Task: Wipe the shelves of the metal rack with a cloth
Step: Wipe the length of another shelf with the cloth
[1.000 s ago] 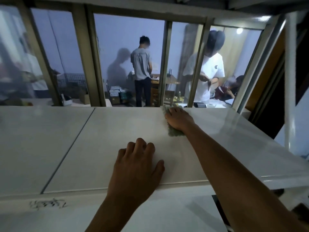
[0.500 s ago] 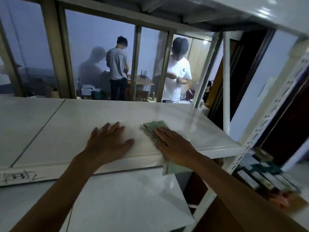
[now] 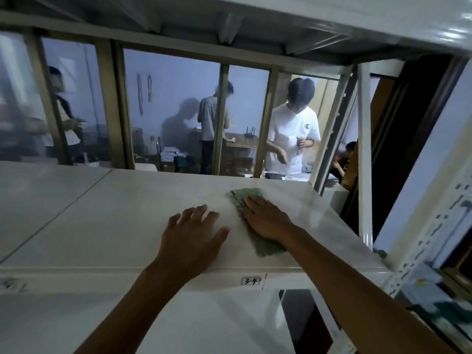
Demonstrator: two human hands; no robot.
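Observation:
A white metal rack shelf (image 3: 122, 213) spans the view at chest height. A green cloth (image 3: 246, 194) lies flat on its right half, reaching from mid-shelf toward the front edge. My right hand (image 3: 267, 218) presses flat on the cloth, palm down, with cloth showing beyond the fingertips and under the wrist. My left hand (image 3: 192, 237) rests flat on the bare shelf just left of the cloth, fingers spread, holding nothing.
Another shelf (image 3: 281, 19) hangs overhead. A lower shelf (image 3: 178, 323) shows under my arms. White uprights (image 3: 364, 154) stand at the right. A label reading 34 (image 3: 250, 281) marks the front lip. Behind the rack's window, several people (image 3: 293, 134) stand in another room.
My right hand slid the cloth from the back edge to the front lip, then away from the edge again. The left hand stays flat. The view shifted.

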